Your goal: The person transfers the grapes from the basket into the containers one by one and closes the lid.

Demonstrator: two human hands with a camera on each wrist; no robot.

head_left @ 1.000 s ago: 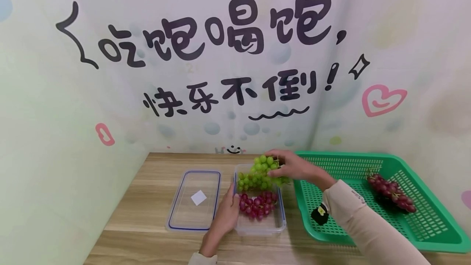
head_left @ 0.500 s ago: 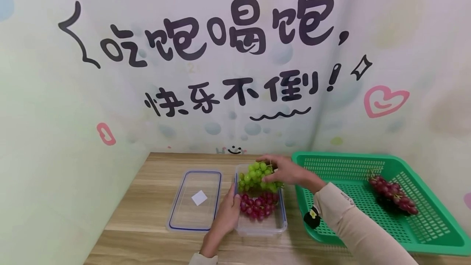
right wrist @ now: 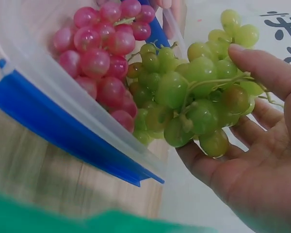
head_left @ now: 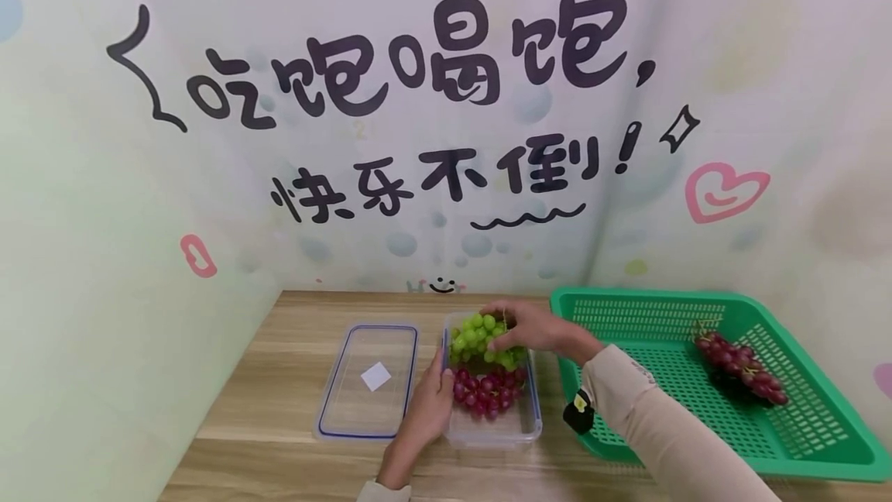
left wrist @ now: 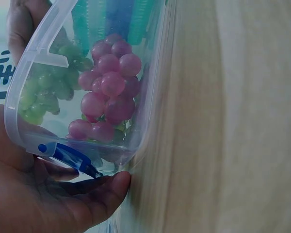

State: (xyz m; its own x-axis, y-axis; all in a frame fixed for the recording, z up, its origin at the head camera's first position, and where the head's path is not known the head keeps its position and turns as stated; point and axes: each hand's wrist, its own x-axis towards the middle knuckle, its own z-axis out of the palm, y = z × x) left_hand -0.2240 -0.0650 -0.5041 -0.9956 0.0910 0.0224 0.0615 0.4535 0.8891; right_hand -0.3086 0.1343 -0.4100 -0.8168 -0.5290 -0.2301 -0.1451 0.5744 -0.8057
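Observation:
A clear plastic food container (head_left: 492, 435) with blue side clips stands lidless on the wooden table. My left hand (head_left: 430, 400) holds its left wall, fingers beside a blue clip (left wrist: 70, 158) in the left wrist view. My right hand (head_left: 533, 326) grips a bunch of green grapes (head_left: 474, 337) over the far half of the container. In the right wrist view, thumb and fingers lie around the green bunch (right wrist: 199, 107), with its stem showing on top. A bunch of red grapes (head_left: 485, 391) lies inside, nearer me, right beside the green ones.
The container's flat lid (head_left: 348, 405), with a blue seal and a white label (head_left: 376, 376), lies to the left. On the right, a green plastic basket (head_left: 669, 428) holds another bunch of dark red grapes (head_left: 742, 366). A printed wall cloth (head_left: 446, 254) rises behind the table (head_left: 258, 401).
My right hand has moved left and slightly down with the green grapes, bringing them further over the container. My left hand stays at the container's side.

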